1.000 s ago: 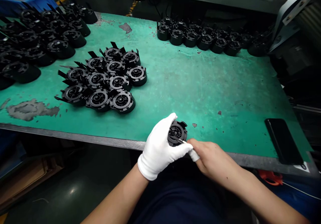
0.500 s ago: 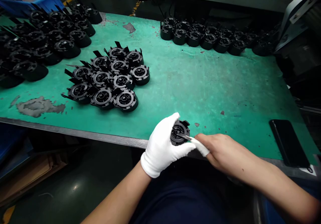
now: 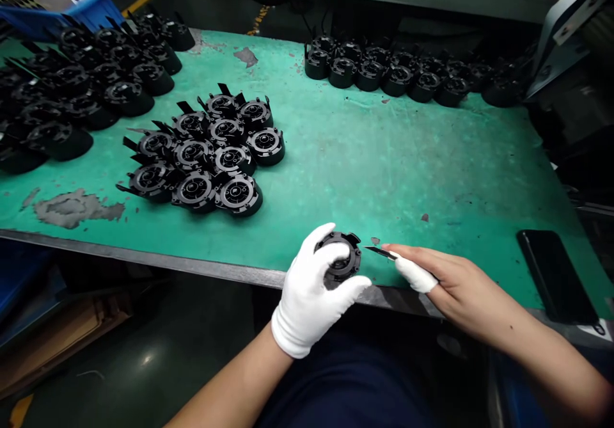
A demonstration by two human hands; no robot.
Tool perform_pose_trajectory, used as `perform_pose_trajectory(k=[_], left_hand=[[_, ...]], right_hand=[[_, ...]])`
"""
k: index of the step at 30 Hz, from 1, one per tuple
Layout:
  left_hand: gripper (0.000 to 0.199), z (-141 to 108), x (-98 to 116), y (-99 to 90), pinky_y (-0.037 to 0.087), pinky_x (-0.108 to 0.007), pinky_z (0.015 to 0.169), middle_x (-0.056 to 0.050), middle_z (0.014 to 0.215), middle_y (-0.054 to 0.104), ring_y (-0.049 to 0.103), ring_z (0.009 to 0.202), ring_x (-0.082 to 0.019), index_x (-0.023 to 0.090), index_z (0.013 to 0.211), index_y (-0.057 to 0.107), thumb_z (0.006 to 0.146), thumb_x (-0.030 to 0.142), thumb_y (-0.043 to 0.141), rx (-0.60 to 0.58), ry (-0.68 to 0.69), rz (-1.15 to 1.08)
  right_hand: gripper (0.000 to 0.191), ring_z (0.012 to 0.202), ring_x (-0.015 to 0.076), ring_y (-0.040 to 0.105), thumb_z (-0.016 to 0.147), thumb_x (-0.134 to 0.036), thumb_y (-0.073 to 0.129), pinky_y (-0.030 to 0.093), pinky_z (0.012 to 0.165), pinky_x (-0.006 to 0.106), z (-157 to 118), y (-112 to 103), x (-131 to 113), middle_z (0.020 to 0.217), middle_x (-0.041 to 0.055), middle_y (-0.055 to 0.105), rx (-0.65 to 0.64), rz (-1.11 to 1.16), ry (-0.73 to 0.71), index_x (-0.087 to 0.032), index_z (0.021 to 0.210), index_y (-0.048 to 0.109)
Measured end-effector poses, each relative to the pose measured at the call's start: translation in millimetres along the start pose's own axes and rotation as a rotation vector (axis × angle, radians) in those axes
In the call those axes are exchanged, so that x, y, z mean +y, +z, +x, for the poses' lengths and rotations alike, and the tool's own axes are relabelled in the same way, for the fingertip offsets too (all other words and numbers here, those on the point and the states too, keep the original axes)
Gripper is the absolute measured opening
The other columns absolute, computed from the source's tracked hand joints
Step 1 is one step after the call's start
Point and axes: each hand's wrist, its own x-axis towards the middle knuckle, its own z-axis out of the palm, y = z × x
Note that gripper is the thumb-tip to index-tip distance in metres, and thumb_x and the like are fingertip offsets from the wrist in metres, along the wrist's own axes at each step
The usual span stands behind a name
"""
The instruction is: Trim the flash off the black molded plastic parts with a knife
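My left hand, in a white glove, grips a round black plastic housing at the table's front edge. One of its fingers lies over the housing's middle, and the thumb is by the near side. To the right, my right hand pinches a craft knife with a thin pointed blade. A white cover wraps the right thumb; the other fingers are bare. The blade tip is just right of the housing, apart from it. Left of my hands stands a cluster of similar black housings, ring faces up.
More black parts crowd the left of the green table, near a blue crate. Another row of housings lines the far edge. A black phone lies at the right, and a metal bracket rises behind.
My right hand has drawn the knife away from the housing's middle, to the right. A finger of my left hand has come down over the housing's face.
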Motion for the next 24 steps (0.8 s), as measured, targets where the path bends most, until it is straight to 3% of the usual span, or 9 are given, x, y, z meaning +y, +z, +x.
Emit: perform_pose_trajectory(k=[2,3,9,12,14,16,17,21,24], left_hand=[[0.075,0,-1,1.4,0.044,-0.05,0.115,-0.018,0.145,0.051,0.048,0.138,-0.03,0.017,0.138,0.045,0.076,0.039,0.082,0.007,-0.026,0.048],[0.08,0,-1,2.0,0.043,-0.05,0.115,-0.019,0.148,0.048,0.047,0.139,-0.03,0.018,0.141,0.041,0.076,0.039,0.082,0.003,-0.035,0.068],[0.037,-2,4,2.4,0.047,-0.047,0.111,-0.017,0.146,0.049,0.048,0.138,-0.03,0.019,0.099,0.056,0.078,0.034,0.081,0.019,-0.051,0.039],[0.039,-5,4,3.9,0.047,-0.048,0.111,-0.016,0.145,0.05,0.049,0.137,-0.03,0.02,0.098,0.054,0.076,0.035,0.082,0.047,-0.087,0.027],[0.066,-7,2,5.9,0.044,-0.05,0.114,-0.017,0.147,0.048,0.048,0.138,-0.031,0.02,0.127,0.049,0.074,0.038,0.084,0.056,-0.1,0.029],[0.1,-9,1,8.3,0.043,-0.052,0.115,-0.019,0.152,0.043,0.046,0.14,-0.033,0.02,0.151,0.027,0.073,0.043,0.085,0.056,-0.146,0.011],[0.107,-9,1,9.4,0.044,-0.052,0.115,-0.02,0.154,0.04,0.044,0.141,-0.034,0.02,0.155,0.018,0.073,0.045,0.084,0.051,-0.174,-0.009],[0.1,-9,4,10.7,0.046,-0.051,0.114,-0.02,0.155,0.038,0.044,0.141,-0.035,0.018,0.155,0.019,0.08,0.049,0.077,0.053,-0.247,-0.053],[0.102,-8,5,8.2,0.043,-0.051,0.117,-0.018,0.153,0.042,0.044,0.141,-0.034,0.02,0.154,0.022,0.076,0.05,0.08,0.026,-0.255,-0.004]], right_hand=[[0.048,0.12,0.0202,0.063,0.098,-0.019,0.04,0.051,0.098,0.035,6,3,0,0.138,-0.0006,0.063,0.009,-0.07,-0.004,-0.031,0.143,0.049],[0.047,0.115,0.0219,0.066,0.098,-0.021,0.041,0.053,0.095,0.037,10,3,-1,0.136,0.0006,0.065,0.01,-0.113,-0.003,-0.03,0.143,0.05],[0.031,0.096,0.0256,0.072,0.101,-0.038,0.043,0.056,0.074,0.038,20,-11,-3,0.116,0.0017,0.075,-0.081,-0.2,-0.004,-0.03,0.12,0.066],[0.027,0.094,0.0237,0.071,0.1,-0.038,0.046,0.054,0.074,0.035,17,-16,-4,0.112,0.0013,0.075,-0.112,-0.025,0.032,-0.03,0.116,0.067],[0.03,0.099,0.0229,0.071,0.097,-0.036,0.054,0.054,0.079,0.033,21,-13,-9,0.119,0.0009,0.073,-0.134,0.169,0.066,-0.032,0.124,0.063],[0.043,0.105,0.0221,0.069,0.093,-0.034,0.06,0.054,0.085,0.031,30,-4,-19,0.127,0.0001,0.07,-0.184,0.382,0.065,-0.034,0.136,0.057],[0.048,0.108,0.0218,0.069,0.093,-0.033,0.061,0.053,0.088,0.031,36,2,-25,0.13,-0.0001,0.069,-0.213,0.471,0.05,-0.034,0.14,0.054],[0.04,0.111,0.0225,0.067,0.096,-0.041,0.056,0.049,0.097,0.032,54,15,-38,0.127,0.0015,0.07,-0.272,0.663,0.026,-0.031,0.135,0.062],[0.042,0.091,0.022,0.068,0.099,-0.052,0.048,0.052,0.081,0.031,53,10,-37,0.101,0.005,0.075,-0.235,0.708,0.111,-0.022,0.113,0.073]])
